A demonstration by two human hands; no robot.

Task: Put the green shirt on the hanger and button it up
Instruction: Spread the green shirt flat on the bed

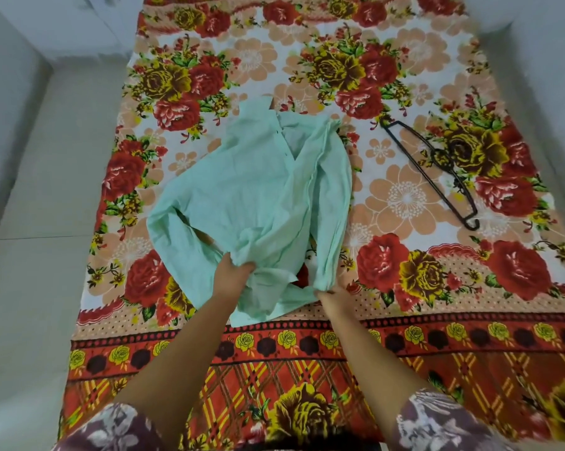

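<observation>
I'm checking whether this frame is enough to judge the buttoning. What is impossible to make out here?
- Green shirt buttons: too small and crumpled, head view.
- Left hand fingertips: buried in fabric.
- Right hand grip: blurred.
- Hanger hook: lost against the floral bedsheet.

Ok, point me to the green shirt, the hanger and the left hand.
green shirt (258,190): head view, on the flat front panel.
hanger (432,170): head view, on the long black bar, apart from the shirt.
left hand (234,275): head view, on the back of the hand gripping the shirt's hem.
</observation>
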